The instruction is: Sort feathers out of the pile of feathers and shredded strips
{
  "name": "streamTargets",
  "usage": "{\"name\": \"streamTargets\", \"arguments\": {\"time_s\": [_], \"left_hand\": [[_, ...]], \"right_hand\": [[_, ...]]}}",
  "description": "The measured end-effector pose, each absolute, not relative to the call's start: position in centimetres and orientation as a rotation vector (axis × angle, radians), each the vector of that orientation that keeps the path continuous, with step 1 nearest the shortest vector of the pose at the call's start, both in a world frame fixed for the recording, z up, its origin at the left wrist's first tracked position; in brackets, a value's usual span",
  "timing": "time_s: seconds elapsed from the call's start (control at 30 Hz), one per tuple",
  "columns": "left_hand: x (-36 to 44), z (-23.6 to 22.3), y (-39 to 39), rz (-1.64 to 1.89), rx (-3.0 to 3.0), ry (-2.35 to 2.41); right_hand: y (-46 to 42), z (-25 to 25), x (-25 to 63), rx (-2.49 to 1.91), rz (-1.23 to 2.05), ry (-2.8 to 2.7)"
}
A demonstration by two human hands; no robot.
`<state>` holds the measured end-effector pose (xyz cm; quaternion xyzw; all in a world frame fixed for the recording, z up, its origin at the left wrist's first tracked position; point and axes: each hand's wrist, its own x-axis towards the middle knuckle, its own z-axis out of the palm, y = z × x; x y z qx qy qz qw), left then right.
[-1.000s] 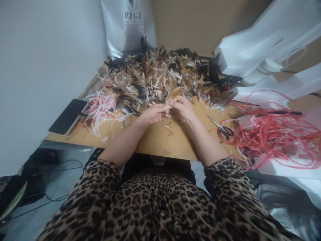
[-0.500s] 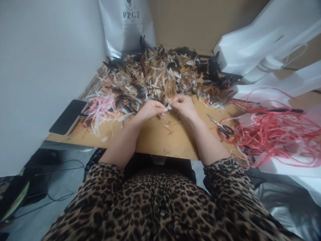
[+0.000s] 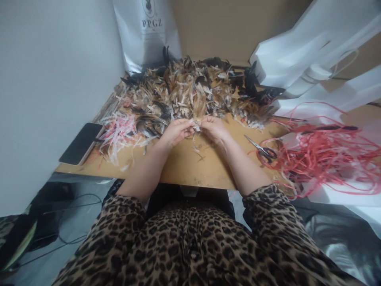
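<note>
My left hand [image 3: 175,132] and my right hand [image 3: 214,128] meet fingertip to fingertip at the near edge of a big heap of brown, black and cream feathers [image 3: 190,89] on a wooden table [image 3: 184,167]. Both hands are closed in a pinch on a small pale tuft of feathers [image 3: 196,127] held between them, just above the table top. My forearms reach over the table's front edge from leopard-print sleeves.
A dark phone [image 3: 81,143] lies at the table's left edge beside pink and white strips [image 3: 119,129]. Scissors [image 3: 262,149] lie right of my right hand, next to tangled red cord [image 3: 321,153]. A silver bag [image 3: 147,31] stands behind the heap; white bags [image 3: 312,51] are at right.
Both hands stay pinched together on the tuft, with small finger shifts. The view has tilted slightly, so the hands sit a little lower and left in frame.
</note>
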<state>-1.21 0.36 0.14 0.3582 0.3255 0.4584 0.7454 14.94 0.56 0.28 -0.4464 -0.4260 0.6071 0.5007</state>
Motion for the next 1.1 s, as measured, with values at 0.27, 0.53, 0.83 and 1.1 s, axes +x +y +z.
{"name": "streamTargets", "arguments": {"time_s": [0.27,0.53,0.83,1.1], "left_hand": [[-1.5,0.4,0.3,0.943,0.671,0.71],[-1.5,0.4,0.4,0.927,0.792,0.754],[-0.9,0.9,-0.1,1.086,0.887,0.745],[-1.2,0.0,0.2,1.05,1.139,0.774]], "right_hand": [[0.6,0.8,15.4,-0.834,1.771,-0.834],[0.2,1.6,15.3,-0.79,1.73,-0.925],[0.3,0.6,14.9,-0.964,1.569,-1.011],[0.6,0.1,15.2,-1.037,1.607,-1.011]]}}
